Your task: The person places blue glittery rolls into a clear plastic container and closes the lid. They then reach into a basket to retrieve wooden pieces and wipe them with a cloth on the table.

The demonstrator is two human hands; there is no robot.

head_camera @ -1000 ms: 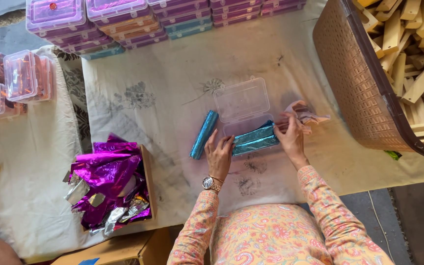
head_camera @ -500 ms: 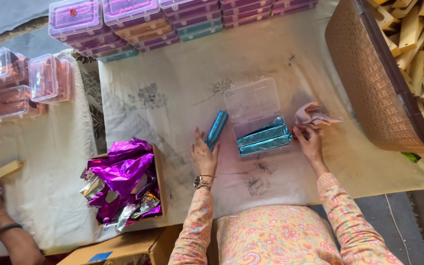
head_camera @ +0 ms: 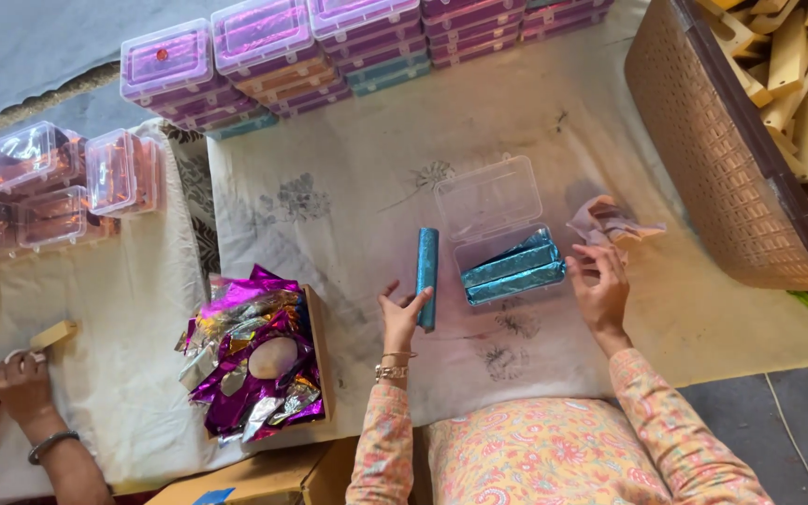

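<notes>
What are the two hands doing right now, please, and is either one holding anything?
Left hand: fingers on the loose blue foil-wrapped bar; a closed grip cannot be told.
Right hand: open, fingertips at the clear plastic box.

You are looking down on a floor workspace where a creased off-white cloth sheet [head_camera: 329, 215] is lying spread as the work surface, faint floral prints showing through it. A second pale cloth [head_camera: 114, 309] is overlapping it at the left edge. Grey flooring [head_camera: 21, 47] is showing along the top left, and soft, even daylight is falling across everything, casting only slight shadows.
</notes>
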